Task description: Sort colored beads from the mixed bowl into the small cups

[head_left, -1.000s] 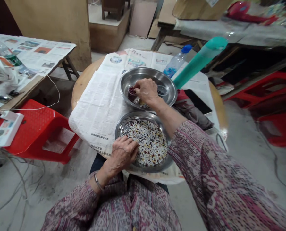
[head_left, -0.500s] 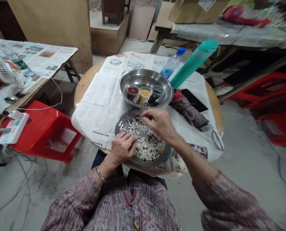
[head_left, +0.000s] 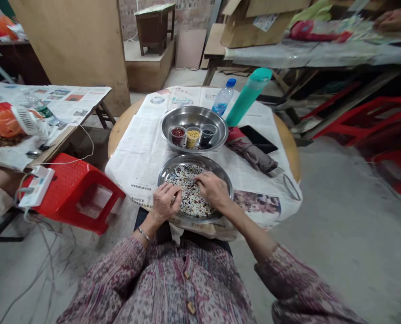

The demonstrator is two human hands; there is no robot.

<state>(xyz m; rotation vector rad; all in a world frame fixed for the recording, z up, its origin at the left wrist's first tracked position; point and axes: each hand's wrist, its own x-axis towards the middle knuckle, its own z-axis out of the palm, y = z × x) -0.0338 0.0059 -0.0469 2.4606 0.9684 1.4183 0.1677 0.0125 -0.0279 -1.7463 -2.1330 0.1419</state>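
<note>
The left hand point(head_left: 166, 201), fingers curled, lies over the left side of the nearer steel tray point(head_left: 200, 219), apart from the right hand point(head_left: 214, 189), which reaches in obliquely, fingers bent toward the mixed grains point(head_left: 192, 202) lying in that tray; whether either grips grains cannot be told.

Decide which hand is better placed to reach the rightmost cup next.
Probably the right hand: it is nearer the rightmost cup, while the left hand sits at the left of the tray.
</note>
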